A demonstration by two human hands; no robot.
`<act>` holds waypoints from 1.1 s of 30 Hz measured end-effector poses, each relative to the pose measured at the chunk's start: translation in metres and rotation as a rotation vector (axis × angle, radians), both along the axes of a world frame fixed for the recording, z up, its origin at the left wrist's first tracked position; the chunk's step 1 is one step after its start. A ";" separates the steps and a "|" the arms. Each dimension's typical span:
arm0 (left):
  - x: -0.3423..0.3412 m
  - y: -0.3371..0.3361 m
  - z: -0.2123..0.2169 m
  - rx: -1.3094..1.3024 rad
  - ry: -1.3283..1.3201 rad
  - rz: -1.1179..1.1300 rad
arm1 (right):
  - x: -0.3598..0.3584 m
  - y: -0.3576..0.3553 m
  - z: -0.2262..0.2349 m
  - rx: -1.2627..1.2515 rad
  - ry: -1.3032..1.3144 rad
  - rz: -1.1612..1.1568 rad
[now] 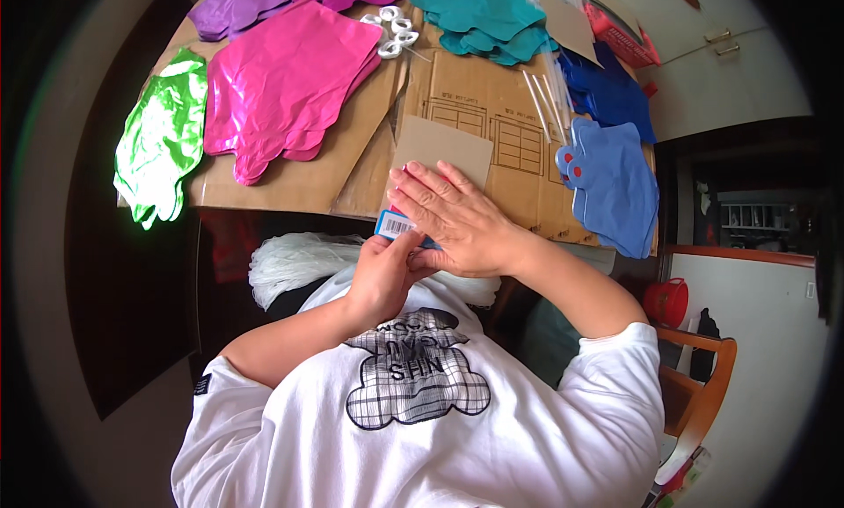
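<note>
My right hand [457, 218] lies flat, fingers stretched out, over a small packet with pink showing between the fingers. Beneath it is a plain brown cardboard piece [448, 143] near the table's front edge. A blue-edged label with a barcode [396, 226] shows at the packet's near left corner. My left hand [385, 275] is closed, thumb and fingers pinching the packet at that corner. The right palm and thumb hide much of the packet.
Cardboard [369, 156] covers the table. Flat shiny foil stacks lie around: green [163, 134], pink [290, 86], teal [483, 20], light blue [615, 187]. White ribbon coils [396, 31], white sticks [541, 108] and a red box [624, 35] lie farther back. A wooden chair [703, 385] stands right.
</note>
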State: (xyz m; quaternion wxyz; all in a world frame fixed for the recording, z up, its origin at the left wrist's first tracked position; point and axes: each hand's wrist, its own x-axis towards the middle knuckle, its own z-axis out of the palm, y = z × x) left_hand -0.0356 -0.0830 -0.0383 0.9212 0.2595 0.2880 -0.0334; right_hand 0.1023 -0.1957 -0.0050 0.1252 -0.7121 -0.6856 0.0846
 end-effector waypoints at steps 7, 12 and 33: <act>-0.004 0.003 -0.002 0.009 -0.050 -0.040 | -0.002 0.000 0.002 -0.053 -0.027 0.001; -0.001 -0.001 0.003 0.032 -0.025 0.012 | 0.000 0.000 0.004 -0.064 0.011 0.020; -0.006 0.007 -0.007 0.063 -0.090 -0.111 | 0.180 0.143 0.019 0.297 -0.393 -0.183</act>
